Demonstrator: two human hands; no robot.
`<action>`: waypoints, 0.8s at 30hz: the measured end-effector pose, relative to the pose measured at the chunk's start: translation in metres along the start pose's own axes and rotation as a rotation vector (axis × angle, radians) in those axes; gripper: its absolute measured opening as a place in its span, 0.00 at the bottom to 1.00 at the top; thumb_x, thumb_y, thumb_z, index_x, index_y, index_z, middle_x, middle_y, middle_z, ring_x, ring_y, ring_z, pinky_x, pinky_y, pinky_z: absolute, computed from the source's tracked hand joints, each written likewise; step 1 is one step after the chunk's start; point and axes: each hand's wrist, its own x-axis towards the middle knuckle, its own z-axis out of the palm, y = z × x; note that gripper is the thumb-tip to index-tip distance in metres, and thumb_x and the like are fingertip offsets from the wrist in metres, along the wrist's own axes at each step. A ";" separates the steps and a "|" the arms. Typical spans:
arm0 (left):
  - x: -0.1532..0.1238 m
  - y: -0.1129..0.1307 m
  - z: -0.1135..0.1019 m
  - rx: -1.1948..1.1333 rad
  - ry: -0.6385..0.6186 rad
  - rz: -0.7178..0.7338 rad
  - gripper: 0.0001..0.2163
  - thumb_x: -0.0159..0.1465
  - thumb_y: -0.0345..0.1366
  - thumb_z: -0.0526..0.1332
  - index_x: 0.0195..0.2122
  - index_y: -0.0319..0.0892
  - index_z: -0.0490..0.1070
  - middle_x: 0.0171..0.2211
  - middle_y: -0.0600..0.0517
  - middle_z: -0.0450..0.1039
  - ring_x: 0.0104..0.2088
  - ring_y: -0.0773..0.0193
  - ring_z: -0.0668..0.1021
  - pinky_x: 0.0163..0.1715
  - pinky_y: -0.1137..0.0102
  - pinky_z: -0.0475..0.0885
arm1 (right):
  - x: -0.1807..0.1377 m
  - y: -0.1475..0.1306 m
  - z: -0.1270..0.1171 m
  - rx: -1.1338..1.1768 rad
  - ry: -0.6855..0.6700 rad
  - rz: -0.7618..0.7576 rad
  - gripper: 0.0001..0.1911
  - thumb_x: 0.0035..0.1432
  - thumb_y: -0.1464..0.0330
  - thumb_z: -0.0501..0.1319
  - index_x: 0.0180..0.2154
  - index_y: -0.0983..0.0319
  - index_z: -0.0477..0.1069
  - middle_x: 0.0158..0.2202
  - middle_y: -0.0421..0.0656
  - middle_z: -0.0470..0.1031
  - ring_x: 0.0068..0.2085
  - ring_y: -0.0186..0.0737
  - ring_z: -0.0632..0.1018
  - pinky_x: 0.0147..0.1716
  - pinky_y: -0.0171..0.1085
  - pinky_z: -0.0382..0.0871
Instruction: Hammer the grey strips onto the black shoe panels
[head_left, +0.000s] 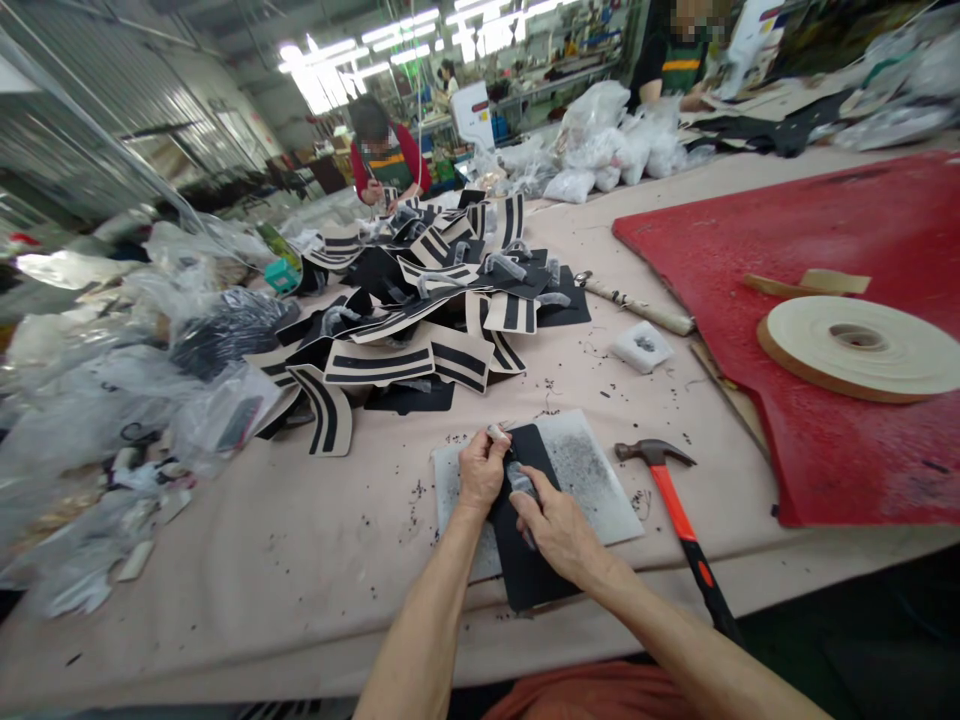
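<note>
A black flat panel [531, 560] with rounded corners lies on a white board [592, 475] speckled with dark bits. My right hand [555, 525] is closed around a plastic-wrapped handle [519, 477] on the panel. Near the panel's far edge, my left hand [482, 472] is closed in a pinch, with a small pale tip showing at its thumb and finger; what it holds is mostly hidden. To the right of the board rests a claw hammer [675, 505] with an orange and black grip, touched by neither hand.
Beyond my hands is a heap of black panels and striped pieces [379, 362]. Plastic bags [217, 325] crowd the left. At right lie a rod-like tool [637, 305], a white block [641, 346] and a tape roll [900, 345] on a red sheet [825, 460]. Co-workers sit across the table.
</note>
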 end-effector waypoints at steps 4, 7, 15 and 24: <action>0.000 0.001 0.001 0.073 -0.047 0.086 0.06 0.64 0.36 0.60 0.38 0.42 0.76 0.36 0.51 0.82 0.37 0.62 0.82 0.40 0.71 0.74 | -0.012 0.024 -0.043 -0.236 0.278 -0.115 0.24 0.69 0.55 0.49 0.55 0.62 0.69 0.44 0.50 0.78 0.45 0.48 0.78 0.46 0.43 0.69; 0.001 0.002 0.002 0.136 -0.091 0.142 0.05 0.64 0.33 0.60 0.37 0.43 0.76 0.35 0.51 0.81 0.37 0.62 0.81 0.41 0.71 0.74 | -0.031 0.064 -0.088 -0.617 0.485 -0.097 0.23 0.65 0.57 0.53 0.52 0.66 0.69 0.48 0.57 0.73 0.50 0.56 0.74 0.50 0.48 0.67; 0.001 -0.002 0.003 0.101 -0.115 0.197 0.06 0.64 0.31 0.59 0.39 0.44 0.75 0.37 0.51 0.81 0.38 0.62 0.81 0.43 0.71 0.73 | -0.066 0.112 -0.136 -0.506 0.267 0.429 0.05 0.58 0.65 0.55 0.30 0.58 0.62 0.26 0.42 0.68 0.28 0.42 0.73 0.29 0.39 0.65; 0.000 -0.005 0.003 0.093 -0.127 0.194 0.07 0.64 0.30 0.59 0.41 0.44 0.76 0.37 0.51 0.81 0.37 0.62 0.81 0.42 0.71 0.72 | -0.038 0.009 -0.139 0.325 0.176 0.444 0.14 0.64 0.54 0.51 0.35 0.58 0.62 0.21 0.31 0.55 0.16 0.30 0.57 0.15 0.31 0.51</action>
